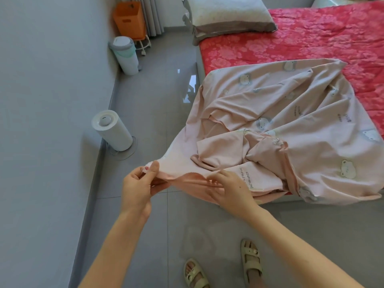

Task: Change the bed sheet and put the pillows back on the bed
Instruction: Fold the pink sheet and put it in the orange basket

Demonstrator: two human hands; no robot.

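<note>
Head view: at lower centre the left hand (137, 189) and right hand (230, 189) each pinch the pink sheet's (291, 129) edge in their fingers. The sheet lies crumpled over the bed (311, 38), two pillows (226, 15) stacked top centre.

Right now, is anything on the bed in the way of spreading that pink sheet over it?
Yes. Stacked pillows sit on the far corner of the red mattress cover, where the pink sheet must reach. Nothing else plainly lies on it. The left hand and right hand already grip the sheet's edge.

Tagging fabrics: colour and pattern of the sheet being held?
Pale pink sheet printed with small cartoon bears and bits of lettering; head view.
</note>
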